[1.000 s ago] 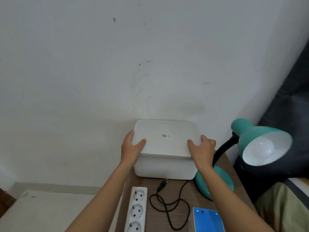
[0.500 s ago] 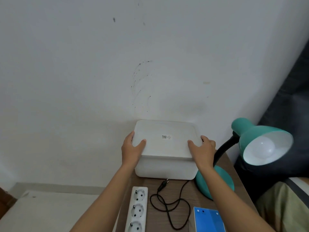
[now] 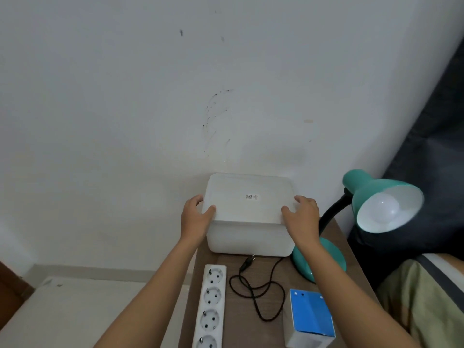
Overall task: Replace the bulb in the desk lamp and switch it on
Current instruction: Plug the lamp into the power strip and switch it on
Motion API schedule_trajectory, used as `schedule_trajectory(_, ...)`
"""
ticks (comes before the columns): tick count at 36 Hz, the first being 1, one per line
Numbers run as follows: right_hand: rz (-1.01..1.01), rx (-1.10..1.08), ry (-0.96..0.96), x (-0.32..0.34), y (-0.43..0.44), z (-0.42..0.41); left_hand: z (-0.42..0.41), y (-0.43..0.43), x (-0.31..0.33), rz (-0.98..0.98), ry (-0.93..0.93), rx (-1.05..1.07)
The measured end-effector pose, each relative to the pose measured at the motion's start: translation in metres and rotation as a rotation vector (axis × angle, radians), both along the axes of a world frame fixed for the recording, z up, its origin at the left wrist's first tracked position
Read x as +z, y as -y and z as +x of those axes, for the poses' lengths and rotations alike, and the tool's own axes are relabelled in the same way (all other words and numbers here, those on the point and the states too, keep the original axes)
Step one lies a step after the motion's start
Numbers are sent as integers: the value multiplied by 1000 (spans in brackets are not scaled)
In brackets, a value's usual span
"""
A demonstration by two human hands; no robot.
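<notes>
A teal desk lamp [image 3: 371,194] stands at the table's right edge, its shade turned toward me with a white bulb [image 3: 385,209] screwed in and unlit. Its black cord and plug [image 3: 247,262] lie loose on the table. A white lidded plastic box [image 3: 248,212] sits against the wall. My left hand [image 3: 194,217] grips the lid's left edge, thumb on top. My right hand [image 3: 302,217] grips the lid's right edge the same way. A blue and white bulb carton [image 3: 310,320] stands near the front.
A white power strip [image 3: 211,305] with several sockets lies along the left side of the small wooden table [image 3: 336,237]. The white wall is close behind the box. Dark fabric and a seat fill the right side.
Both hands stay on the lid edges. The lid looks slightly raised at the front compared with a second ago; the view has shifted only a little.
</notes>
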State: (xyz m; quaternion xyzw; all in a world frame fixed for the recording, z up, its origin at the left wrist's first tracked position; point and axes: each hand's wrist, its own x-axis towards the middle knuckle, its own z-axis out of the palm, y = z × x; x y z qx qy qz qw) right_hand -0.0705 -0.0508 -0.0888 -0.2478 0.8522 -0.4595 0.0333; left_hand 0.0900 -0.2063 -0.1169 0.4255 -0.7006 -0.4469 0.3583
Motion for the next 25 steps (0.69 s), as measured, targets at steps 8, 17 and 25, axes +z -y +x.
schedule_trajectory(8,-231,99,-10,-19,-7,75,52,-36,-29,27,10,-21)
schedule_trajectory(17,103,92,289,-96,6,116,89,-64,-76,164,223,-301)
schedule_trajectory(25,242,57,292,-114,15,112,92,-77,-90,156,374,-472)
